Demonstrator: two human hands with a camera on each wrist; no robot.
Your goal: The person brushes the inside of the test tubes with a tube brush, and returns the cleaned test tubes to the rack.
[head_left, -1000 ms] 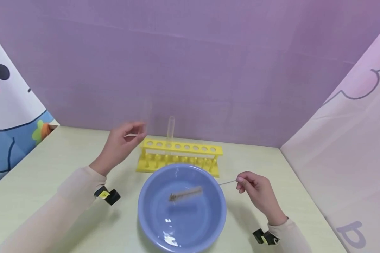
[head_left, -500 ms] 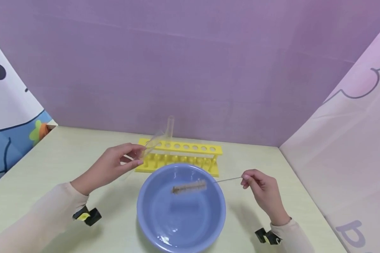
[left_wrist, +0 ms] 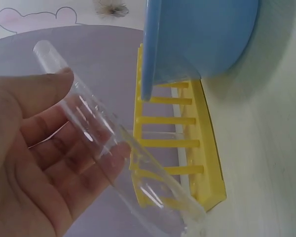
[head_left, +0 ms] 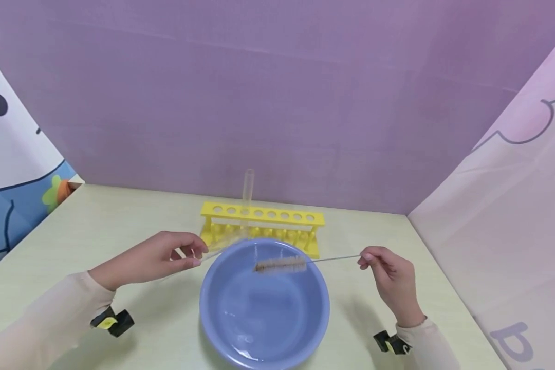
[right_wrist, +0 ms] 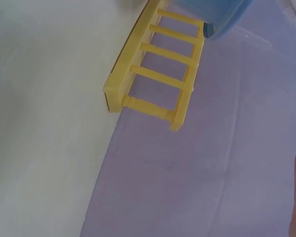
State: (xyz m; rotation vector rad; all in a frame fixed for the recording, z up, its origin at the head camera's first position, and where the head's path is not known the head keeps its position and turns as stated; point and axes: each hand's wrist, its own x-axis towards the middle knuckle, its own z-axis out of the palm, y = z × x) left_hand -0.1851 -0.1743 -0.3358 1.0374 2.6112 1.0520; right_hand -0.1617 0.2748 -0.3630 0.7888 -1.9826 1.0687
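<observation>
Smooth, glossy tube (left_wrist: 106,124); rough, bristly brush (head_left: 282,264).

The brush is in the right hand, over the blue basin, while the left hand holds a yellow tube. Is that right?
No: the tube in the left hand is clear, not yellow, as the left wrist view shows. The brush is indeed in the right hand, over the blue basin.

On my head feed I see a faintly creased purple backdrop (head_left: 277,103) rising behind a pale tabletop (head_left: 365,231). To the left I get a white-and-blue cartoon panel (head_left: 18,149); to the right, a pink-and-white sheet (head_left: 518,205) with grey outlines. Soft shadows (head_left: 358,316) cross the tabletop.
</observation>
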